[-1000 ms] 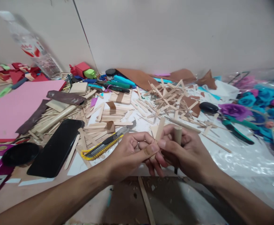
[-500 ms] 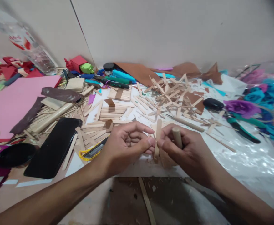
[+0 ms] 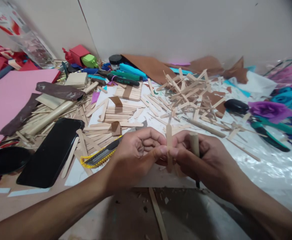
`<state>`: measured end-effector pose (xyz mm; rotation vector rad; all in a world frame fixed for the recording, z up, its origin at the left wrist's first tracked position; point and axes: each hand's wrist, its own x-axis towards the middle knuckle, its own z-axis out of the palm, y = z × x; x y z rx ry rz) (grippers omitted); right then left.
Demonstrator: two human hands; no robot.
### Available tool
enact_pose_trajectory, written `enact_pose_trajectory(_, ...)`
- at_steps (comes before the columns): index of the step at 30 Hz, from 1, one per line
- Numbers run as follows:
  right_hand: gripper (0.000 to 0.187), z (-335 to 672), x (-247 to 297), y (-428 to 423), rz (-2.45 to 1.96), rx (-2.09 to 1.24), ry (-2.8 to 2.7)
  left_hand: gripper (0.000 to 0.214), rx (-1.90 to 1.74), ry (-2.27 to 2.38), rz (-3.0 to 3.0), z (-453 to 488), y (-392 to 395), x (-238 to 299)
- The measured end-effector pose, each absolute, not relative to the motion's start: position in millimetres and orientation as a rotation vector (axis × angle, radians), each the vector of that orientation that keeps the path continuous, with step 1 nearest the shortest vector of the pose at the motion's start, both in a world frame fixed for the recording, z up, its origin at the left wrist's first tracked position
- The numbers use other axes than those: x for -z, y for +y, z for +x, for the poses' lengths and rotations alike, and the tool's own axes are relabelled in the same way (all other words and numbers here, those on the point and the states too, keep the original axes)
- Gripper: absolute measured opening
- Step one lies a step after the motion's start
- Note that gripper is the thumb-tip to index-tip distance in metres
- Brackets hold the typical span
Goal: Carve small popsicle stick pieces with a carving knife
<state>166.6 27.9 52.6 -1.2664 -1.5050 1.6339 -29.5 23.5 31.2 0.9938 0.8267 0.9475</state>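
Observation:
An upright popsicle stick (image 3: 169, 136) is pinched between the thumbs and fingers of both hands, near the table's front edge. My left hand (image 3: 146, 150) grips it from the left side, fingers curled. From the right, my right hand (image 3: 198, 153) pinches the same stick and also keeps a round wooden handle (image 3: 194, 144) tucked in its fingers; a dark tip shows below that hand. Just left of my left hand lies a yellow box cutter (image 3: 101, 156). Several loose popsicle sticks (image 3: 118, 115) lie in a stack behind it.
A tangled heap of popsicle sticks (image 3: 186, 91) lies behind my hands, with a wooden-handled tool (image 3: 203, 126) in front of it. At left are a black phone (image 3: 52, 153) and pink paper (image 3: 21, 103). Green-handled pliers (image 3: 268, 135) and a purple paper flower (image 3: 271, 111) are at right.
My left hand has come up to the stick, and both hands now pinch it together. The view has shifted slightly, and the dark tip under my right hand has come into sight.

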Motion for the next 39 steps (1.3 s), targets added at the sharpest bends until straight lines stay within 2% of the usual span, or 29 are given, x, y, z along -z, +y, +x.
enact_pose_trajectory(11,0.023,169.8,-47.8,28.1,-1.211,-1.798,-1.358,0.027,-0.969,0.885,0.990,-27.6,23.4,-29.9)
enact_pose_trajectory(24,0.019,163.2,-52.3,31.6,-1.270,-1.723,-1.326,0.013,-1.031,0.955,1.029,-25.6,21.7,-33.6)
enact_pose_trajectory(39,0.031,161.2,-55.3,31.1,-1.286,-1.739,-1.230,0.015,-1.061,0.986,1.068,-25.5,20.8,-29.2)
